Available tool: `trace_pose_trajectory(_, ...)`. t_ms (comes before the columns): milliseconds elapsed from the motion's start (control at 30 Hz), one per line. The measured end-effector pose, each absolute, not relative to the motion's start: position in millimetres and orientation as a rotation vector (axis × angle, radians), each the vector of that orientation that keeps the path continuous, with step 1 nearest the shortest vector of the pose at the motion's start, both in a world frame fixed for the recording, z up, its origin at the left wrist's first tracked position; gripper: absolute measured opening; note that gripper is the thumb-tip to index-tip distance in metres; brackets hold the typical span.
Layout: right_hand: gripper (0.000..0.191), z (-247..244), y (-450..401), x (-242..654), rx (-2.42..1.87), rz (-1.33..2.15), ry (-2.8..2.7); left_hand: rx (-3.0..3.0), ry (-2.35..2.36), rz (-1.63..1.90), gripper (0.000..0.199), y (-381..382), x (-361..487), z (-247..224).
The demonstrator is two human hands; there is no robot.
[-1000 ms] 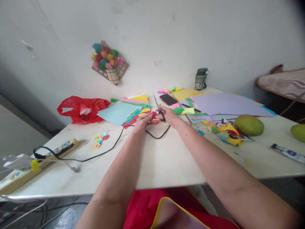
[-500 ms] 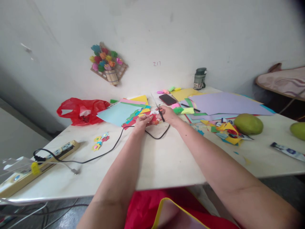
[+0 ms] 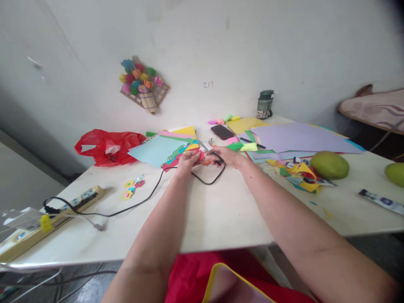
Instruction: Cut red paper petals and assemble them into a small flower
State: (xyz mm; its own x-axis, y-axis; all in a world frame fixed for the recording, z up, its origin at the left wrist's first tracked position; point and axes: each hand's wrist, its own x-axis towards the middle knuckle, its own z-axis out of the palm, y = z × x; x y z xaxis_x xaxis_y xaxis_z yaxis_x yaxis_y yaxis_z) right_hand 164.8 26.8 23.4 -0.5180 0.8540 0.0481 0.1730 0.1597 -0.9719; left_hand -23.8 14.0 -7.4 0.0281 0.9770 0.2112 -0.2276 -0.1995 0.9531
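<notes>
My right hand [image 3: 230, 157] grips a pair of scissors [image 3: 203, 145] with dark handles, its blades pointing away and to the left. Between the fingertips of my left hand [image 3: 187, 161] is a small piece of red paper [image 3: 202, 155], close beside the scissors. Wavy-edged strips of coloured paper [image 3: 179, 154] lie just left of my left hand, partly over a light blue sheet [image 3: 153, 151]. A black cord [image 3: 206, 183] loops on the table in front of both hands. My fingers partly hide the red paper.
Small paper flowers [image 3: 132, 187] and a power strip [image 3: 85, 198] lie left, near a red plastic bag [image 3: 109, 145]. A phone [image 3: 222, 131] is beyond my hands. To the right are purple paper [image 3: 299, 136], paper scraps [image 3: 303, 176], a green mango-like fruit [image 3: 329, 165] and a tube [image 3: 383, 201].
The scissors have turned and dropped lower, their blades now slanting further left near the red paper. My right hand has shifted slightly right and down. My left hand stays nearly in place.
</notes>
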Motion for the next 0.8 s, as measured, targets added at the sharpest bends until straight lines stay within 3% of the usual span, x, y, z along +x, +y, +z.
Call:
trace_pose_trajectory(400, 0.031, 22.8, 24.8, 166.0, -0.889, 1.391, -1.977, 1.178, 0.859, 1.407, 0.038, 6.2, -20.7, -0.6)
trace_pose_trajectory(800, 0.028, 23.0, 23.6, 164.6, -0.880, 1.372, -2.017, 1.165, 0.899, 1.447, 0.039, 3.8, -18.4, 2.2)
